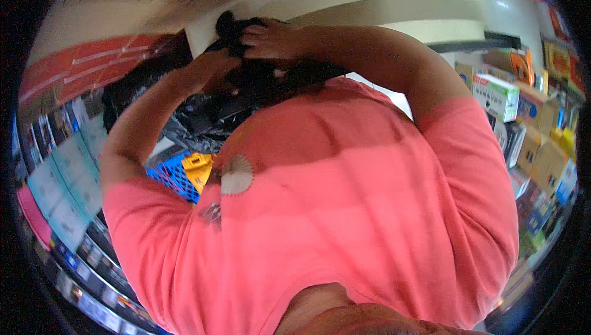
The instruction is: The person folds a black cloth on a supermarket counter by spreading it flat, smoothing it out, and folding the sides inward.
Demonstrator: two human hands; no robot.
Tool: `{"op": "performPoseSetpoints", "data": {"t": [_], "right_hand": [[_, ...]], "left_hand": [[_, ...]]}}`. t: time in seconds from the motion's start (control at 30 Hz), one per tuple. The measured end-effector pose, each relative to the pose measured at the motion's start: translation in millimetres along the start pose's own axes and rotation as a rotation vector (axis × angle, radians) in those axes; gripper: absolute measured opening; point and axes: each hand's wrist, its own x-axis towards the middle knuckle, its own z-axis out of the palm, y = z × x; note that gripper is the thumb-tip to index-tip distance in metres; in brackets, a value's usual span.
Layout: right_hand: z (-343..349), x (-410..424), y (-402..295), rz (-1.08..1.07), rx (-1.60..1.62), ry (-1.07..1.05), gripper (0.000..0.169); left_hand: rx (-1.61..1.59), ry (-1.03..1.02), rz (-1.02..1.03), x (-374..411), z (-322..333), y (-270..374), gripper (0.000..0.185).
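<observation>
Both hands are raised together at the top of the view, around a soft-looking black bundle (258, 74). My right hand (265, 41) lies over its upper part with the fingers curled onto it. Lower and to the left, my left hand (219, 71) closes on the bundle's near side. Dark shadow and blur hide the fingertips and the bundle's exact shape. Below my left hand spreads a shiny, crumpled black plastic bag (196, 127). I cannot tell whether the bundle is part of that bag.
A blue plastic basket (171, 178) holding a yellow item (198, 168) sits inside my left elbow. Stacked cardboard boxes (540, 150) line the right side. Packed shelves (92, 261) and pale blue cartons (67, 182) stand on the left. Red boxes (92, 62) are at upper left.
</observation>
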Motion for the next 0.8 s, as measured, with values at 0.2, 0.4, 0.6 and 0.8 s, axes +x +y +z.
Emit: {"op": "performPoseSetpoints", "data": {"t": [0.2, 0.4, 0.6, 0.8], "right_hand": [[-30, -33, 30, 0.009, 0.018, -0.284, 0.085], [-75, -142, 55, 0.283, -0.001, -0.283, 0.078], [-89, -114, 43, 0.417, -0.071, -0.362, 0.087], [-30, -99, 62, 0.423, -0.103, -0.093, 0.078]], "left_hand": [[0.127, -0.048, 0.061, 42, -7, 14, 0.048], [-0.05, 0.149, 0.123, 124, -64, 96, 0.043], [-0.141, 0.387, -0.055, 105, -48, 31, 0.047], [-0.152, 0.616, -0.133, 64, -45, -17, 0.047]]}}
